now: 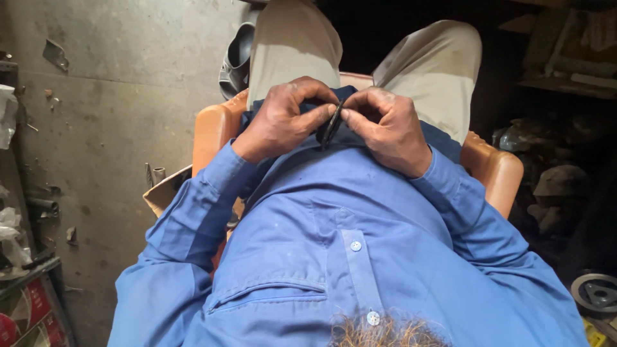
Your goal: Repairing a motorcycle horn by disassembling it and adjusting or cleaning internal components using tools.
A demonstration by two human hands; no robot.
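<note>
I sit on an orange plastic chair (215, 128) and look down my blue shirt at my lap. My left hand (286, 119) and my right hand (385, 125) meet over my lap, fingertips pinched together on a small thin dark part (332, 123). The part stands roughly upright between the thumbs and forefingers of both hands. Its exact kind is too small and dark to tell. My beige trousers (292, 45) stretch away beyond the hands.
A dark sandal (236, 59) lies on the grey concrete floor (116, 96) left of my knee. Metal scraps and rags line the left edge. Cluttered dark shelves and parts stand at the right, with a metal pulley wheel (598, 292) at lower right.
</note>
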